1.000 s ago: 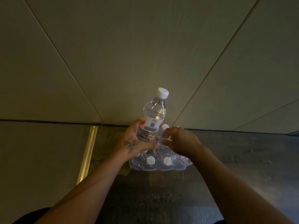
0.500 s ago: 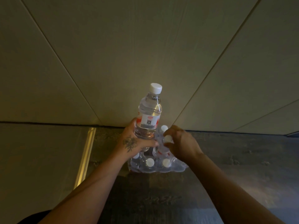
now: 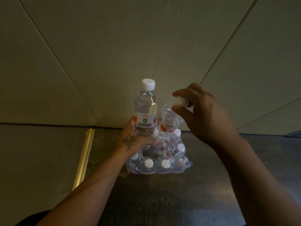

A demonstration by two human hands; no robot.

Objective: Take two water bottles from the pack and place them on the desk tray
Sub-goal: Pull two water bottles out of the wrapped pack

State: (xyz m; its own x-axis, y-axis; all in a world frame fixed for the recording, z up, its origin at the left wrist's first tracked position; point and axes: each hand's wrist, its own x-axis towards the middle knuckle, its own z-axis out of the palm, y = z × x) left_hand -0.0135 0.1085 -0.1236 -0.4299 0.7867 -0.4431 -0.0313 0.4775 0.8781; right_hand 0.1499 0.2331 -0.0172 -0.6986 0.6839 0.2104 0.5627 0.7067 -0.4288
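Note:
A shrink-wrapped pack of water bottles [image 3: 162,165] sits on the dark floor against the wall. My left hand [image 3: 133,142] grips the lower body of a clear bottle [image 3: 145,111] with a white cap and red-and-white label, holding it upright above the pack. My right hand [image 3: 203,111] pinches the white cap of a second bottle [image 3: 167,123], which hangs tilted, its base still down among the pack's torn wrap. No desk tray is in view.
A pale panelled wall [image 3: 146,46] rises right behind the pack. A brass threshold strip [image 3: 83,159] runs along the floor to the left, beside a lighter floor area [image 3: 40,160]. Dark stone-like floor [image 3: 179,201] spreads in front and to the right.
My right hand has closed on a second bottle's cap and lifted it up out of the pack. My left hand keeps its bottle raised, now more upright.

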